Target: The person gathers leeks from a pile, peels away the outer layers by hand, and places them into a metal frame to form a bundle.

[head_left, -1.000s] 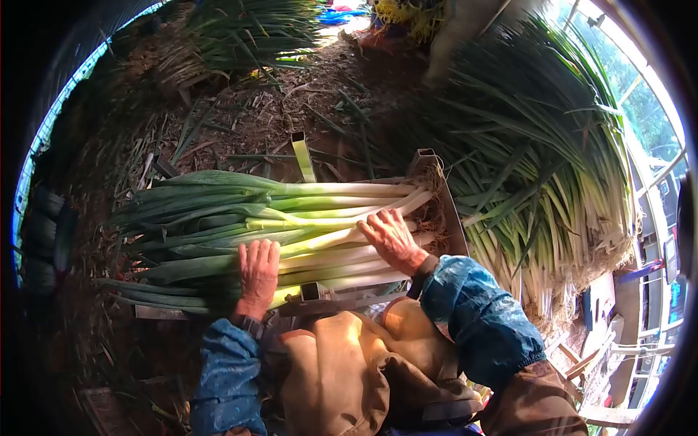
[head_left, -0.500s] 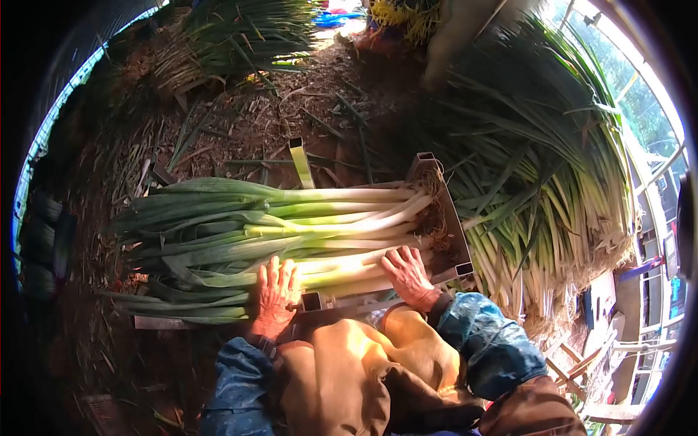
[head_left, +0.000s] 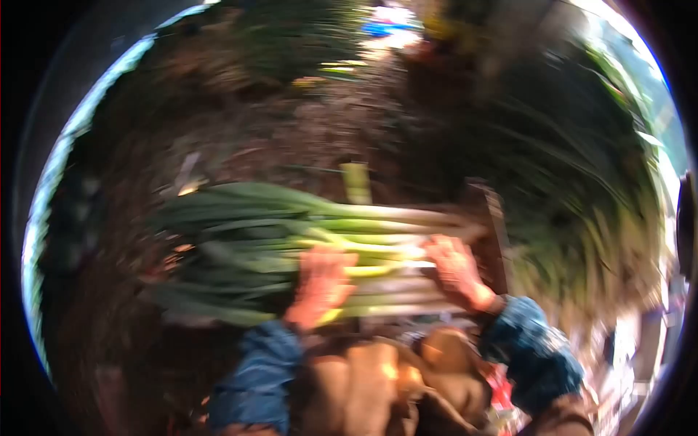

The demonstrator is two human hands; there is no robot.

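Long green onions [head_left: 254, 251] lie side by side in a metal frame, leaves to the left, white stems and roots to the right. My left hand [head_left: 322, 282] rests over the middle of the bundle, where green turns pale, its fingers stretched out. On the white stems near the root end lies my right hand [head_left: 458, 270], fingers extended too. Motion blur softens both hands. At the right, the frame's end plate [head_left: 496, 243] stands beside the roots. An upright metal post [head_left: 356, 183] rises behind the bundle.
A large heap of green onions [head_left: 582, 196] stands to the right, roots downward. Another pile [head_left: 291, 43] lies at the back left. Plant scraps litter the ground [head_left: 291, 131]. My brown-clad lap [head_left: 371, 385] is close below the frame.
The view has shifted and blurred, so the scene sits further right. Both hands have moved farther up across the onions, away from my body.
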